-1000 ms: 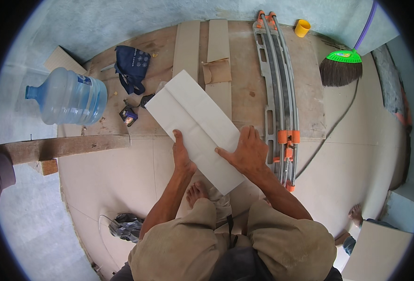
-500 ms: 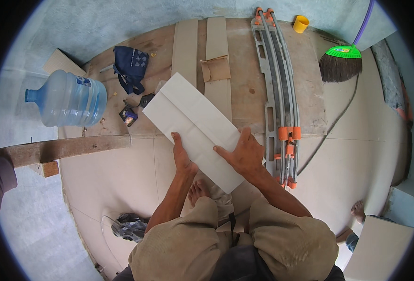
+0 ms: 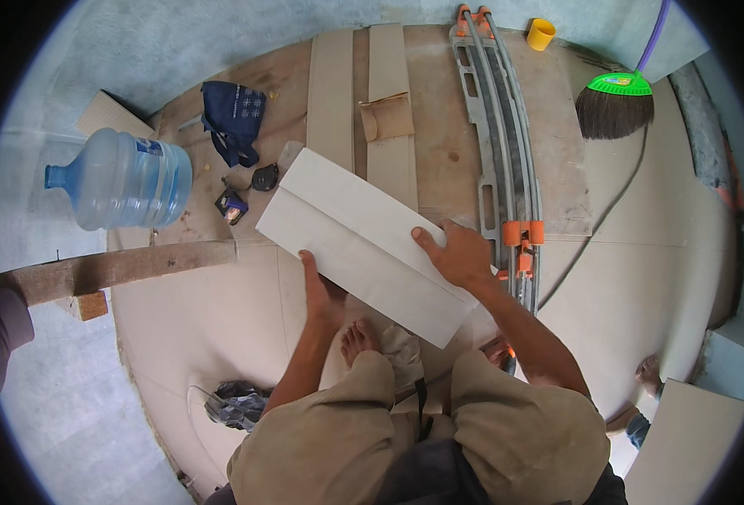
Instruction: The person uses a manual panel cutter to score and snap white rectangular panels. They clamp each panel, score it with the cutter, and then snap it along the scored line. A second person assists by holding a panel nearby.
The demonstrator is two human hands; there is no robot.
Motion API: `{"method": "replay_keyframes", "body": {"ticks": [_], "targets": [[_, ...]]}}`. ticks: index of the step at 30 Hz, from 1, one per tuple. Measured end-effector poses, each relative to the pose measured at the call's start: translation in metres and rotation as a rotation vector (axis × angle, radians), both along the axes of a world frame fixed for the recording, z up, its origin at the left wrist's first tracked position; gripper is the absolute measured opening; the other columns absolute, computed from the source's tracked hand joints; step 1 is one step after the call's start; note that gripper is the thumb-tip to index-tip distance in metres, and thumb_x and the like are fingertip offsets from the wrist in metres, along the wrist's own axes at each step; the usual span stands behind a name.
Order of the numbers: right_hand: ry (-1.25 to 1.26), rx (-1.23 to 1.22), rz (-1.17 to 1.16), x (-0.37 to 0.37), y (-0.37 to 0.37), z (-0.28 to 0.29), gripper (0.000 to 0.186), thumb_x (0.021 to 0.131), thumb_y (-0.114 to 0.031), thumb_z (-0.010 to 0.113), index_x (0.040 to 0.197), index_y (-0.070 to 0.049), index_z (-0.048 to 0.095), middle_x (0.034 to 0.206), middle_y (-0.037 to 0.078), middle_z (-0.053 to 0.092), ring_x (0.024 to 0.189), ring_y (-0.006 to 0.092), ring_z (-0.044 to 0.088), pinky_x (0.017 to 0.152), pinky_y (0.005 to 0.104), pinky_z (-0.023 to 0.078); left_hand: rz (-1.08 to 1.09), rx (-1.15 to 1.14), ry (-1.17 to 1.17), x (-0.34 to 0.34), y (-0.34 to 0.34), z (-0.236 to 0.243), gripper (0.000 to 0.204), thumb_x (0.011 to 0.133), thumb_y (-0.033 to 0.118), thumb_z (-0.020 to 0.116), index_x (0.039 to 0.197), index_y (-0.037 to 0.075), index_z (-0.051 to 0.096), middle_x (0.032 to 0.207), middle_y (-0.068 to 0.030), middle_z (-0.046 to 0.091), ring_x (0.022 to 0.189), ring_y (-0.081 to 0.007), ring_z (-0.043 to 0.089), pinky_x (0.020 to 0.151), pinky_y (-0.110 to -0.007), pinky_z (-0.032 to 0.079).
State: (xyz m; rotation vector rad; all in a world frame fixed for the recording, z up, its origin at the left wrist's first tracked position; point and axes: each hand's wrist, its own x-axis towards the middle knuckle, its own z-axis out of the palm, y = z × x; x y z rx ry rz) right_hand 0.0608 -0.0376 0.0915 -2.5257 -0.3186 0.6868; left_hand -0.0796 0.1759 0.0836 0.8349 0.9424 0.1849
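Both my hands hold a long white tile (image 3: 363, 244) slantwise above the floor, its far end pointing up and left. A straight line runs lengthwise across its face; I cannot tell whether that is a cut or the edge of a second strip lying on it. My left hand (image 3: 321, 295) grips the lower left edge, thumb on top and the fingers hidden beneath. My right hand (image 3: 460, 255) is closed on the opposite long edge near the lower right end, thumb resting on the face. Beyond it lies a manual tile cutter (image 3: 498, 135) with orange fittings.
Long tile strips (image 3: 331, 101) and a torn cardboard piece (image 3: 387, 118) lie ahead. At left are a large water bottle (image 3: 128, 181), a blue bag (image 3: 233, 122) and a wooden beam (image 3: 136, 268). A yellow cup (image 3: 540, 34) and broom (image 3: 616, 109) stand far right; another person's foot (image 3: 648, 372) shows lower right.
The tile has swung a little flatter and its lower end has shifted right. My right hand has moved slightly right with it; my left hand has dropped slightly lower along its edge.
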Motion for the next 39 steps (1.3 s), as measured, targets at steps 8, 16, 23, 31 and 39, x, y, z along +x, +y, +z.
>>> {"method": "replay_keyframes", "body": {"ticks": [8, 16, 23, 31, 39], "targets": [[-0.107, 0.031, 0.25, 0.033, -0.017, 0.041, 0.069, 0.096, -0.065, 0.059, 0.102, 0.002, 0.072, 0.082, 0.021, 0.073, 0.085, 0.0384, 0.073, 0.082, 0.0516, 0.054, -0.166, 1.683, 0.011, 0.015, 0.06, 0.103, 0.03, 0.103, 0.015, 0.065, 0.128, -0.001, 0.059, 0.119, -0.0149, 0.062, 0.112, -0.0285, 0.059, 0.105, -0.044, 0.046], [-0.122, 0.071, 0.667, 0.061, 0.0, 0.074, 0.064, 0.096, -0.063, 0.062, 0.101, 0.0, 0.071, 0.076, 0.019, 0.07, 0.081, 0.0406, 0.07, 0.076, 0.0525, 0.048, -1.561, 1.208, 0.236, 0.093, 0.028, 0.113, 0.055, 0.104, 0.05, 0.059, 0.122, 0.0, 0.07, 0.094, -0.024, 0.073, 0.094, -0.0436, 0.071, 0.088, -0.049, 0.055], [-0.202, 0.011, 0.815, 0.092, 0.012, 0.088, 0.056, 0.095, -0.057, 0.066, 0.105, -0.002, 0.073, 0.081, 0.015, 0.071, 0.089, 0.0375, 0.07, 0.085, 0.0502, 0.048, -1.255, 1.181, 0.174, 0.08, 0.02, 0.077, 0.059, 0.103, 0.057, 0.058, 0.099, -0.001, 0.069, 0.074, -0.0208, 0.068, 0.07, -0.0364, 0.067, 0.069, -0.046, 0.051], [-0.613, 0.91, -0.274, 0.02, -0.014, 0.076, 0.049, 0.095, -0.018, 0.074, 0.136, -0.005, 0.053, 0.139, 0.019, 0.053, 0.133, 0.0329, 0.052, 0.113, 0.0473, 0.041, -0.801, 0.799, 0.106, 0.057, 0.022, 0.037, 0.06, 0.106, 0.055, 0.058, 0.102, -0.003, 0.071, 0.081, -0.0058, 0.069, 0.075, -0.0114, 0.06, 0.069, -0.032, 0.049], [0.467, 0.845, -0.63, -0.076, -0.014, 0.002, 0.057, 0.107, -0.046, 0.06, 0.127, 0.006, 0.058, 0.115, 0.017, 0.066, 0.113, 0.0272, 0.063, 0.101, 0.0411, 0.048, -0.421, 0.484, 0.006, 0.061, -0.023, -0.01, 0.058, 0.108, 0.049, 0.059, 0.11, -0.008, 0.07, 0.096, -0.0078, 0.071, 0.084, -0.0124, 0.06, 0.078, -0.03, 0.051]]}}
